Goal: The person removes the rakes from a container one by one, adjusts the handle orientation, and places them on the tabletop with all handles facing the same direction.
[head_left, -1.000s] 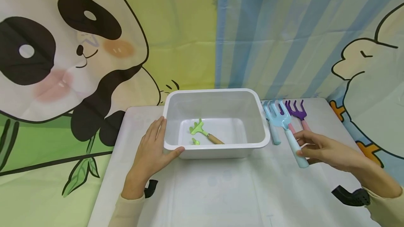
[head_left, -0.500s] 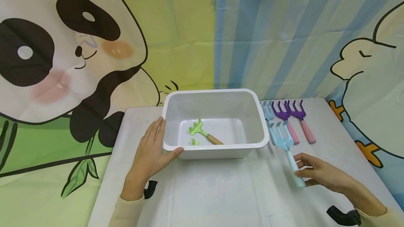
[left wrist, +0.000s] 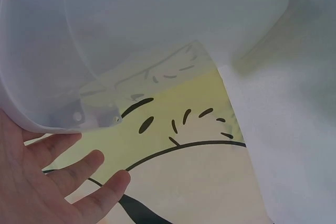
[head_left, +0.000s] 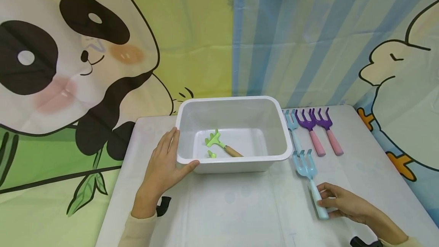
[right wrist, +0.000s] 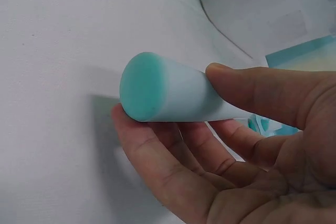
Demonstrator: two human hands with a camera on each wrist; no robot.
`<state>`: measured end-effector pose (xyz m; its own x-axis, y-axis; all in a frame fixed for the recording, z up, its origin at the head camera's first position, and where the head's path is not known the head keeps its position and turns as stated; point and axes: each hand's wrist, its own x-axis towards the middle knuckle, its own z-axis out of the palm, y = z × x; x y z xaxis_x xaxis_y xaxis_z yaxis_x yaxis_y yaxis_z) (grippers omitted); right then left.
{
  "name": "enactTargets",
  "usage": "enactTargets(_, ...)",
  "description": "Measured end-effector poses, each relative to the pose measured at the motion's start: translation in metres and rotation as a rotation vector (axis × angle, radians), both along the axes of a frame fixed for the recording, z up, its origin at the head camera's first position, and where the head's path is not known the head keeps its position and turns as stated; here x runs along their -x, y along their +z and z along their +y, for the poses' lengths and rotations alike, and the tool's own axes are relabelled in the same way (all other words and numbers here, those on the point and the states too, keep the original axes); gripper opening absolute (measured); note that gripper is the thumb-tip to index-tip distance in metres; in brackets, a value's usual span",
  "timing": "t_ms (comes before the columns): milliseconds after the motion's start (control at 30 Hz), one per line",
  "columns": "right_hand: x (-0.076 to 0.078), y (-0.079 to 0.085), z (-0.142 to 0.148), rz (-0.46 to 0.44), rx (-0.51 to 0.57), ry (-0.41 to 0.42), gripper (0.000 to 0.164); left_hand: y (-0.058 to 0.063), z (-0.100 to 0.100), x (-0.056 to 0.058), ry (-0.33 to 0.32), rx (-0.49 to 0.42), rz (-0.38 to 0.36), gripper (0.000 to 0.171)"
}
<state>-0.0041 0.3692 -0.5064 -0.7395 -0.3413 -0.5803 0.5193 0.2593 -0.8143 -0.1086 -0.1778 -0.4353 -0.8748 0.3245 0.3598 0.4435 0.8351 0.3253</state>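
My right hand (head_left: 346, 203) pinches the handle of a light blue garden hand fork (head_left: 306, 170), thumb on one side and fingers on the other. The fork's tines point away, and the rounded handle end (right wrist: 144, 87) faces the right wrist camera. My left hand (head_left: 162, 170) rests against the left front corner of a white plastic bin (head_left: 236, 159), its thumb over the front rim and the fingers straight along the left side. Inside the bin lie a green hand rake (head_left: 214, 138) with a wooden handle and a second small green piece (head_left: 212, 154), mostly hidden by the front wall.
Right of the bin, on the white table (head_left: 240, 209), lie another light blue fork (head_left: 292, 123) and two purple forks with pink handles, one nearer (head_left: 317, 144) and one farther right (head_left: 334, 144). A printed cartoon curtain (head_left: 199, 48) stands behind the table.
My right hand has drawn the light blue fork down toward the front of the table, uncovering the purple forks and the other blue one. My left hand stays at the bin.
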Motion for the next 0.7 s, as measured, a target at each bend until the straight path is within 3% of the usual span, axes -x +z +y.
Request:
enactTargets(433, -0.0047, -0.007, 0.0019, -0.016, 0.017, 0.012, 0.044, -0.0003, 0.0007, 0.0005, 0.003, 0.004, -0.003, 0.112)
enactTargets(700, -0.0037, 0.0021, 0.0015, 0.002, -0.121, 0.008, 0.05, -0.0006, 0.0008, 0.0008, 0.005, 0.002, -0.001, 0.113)
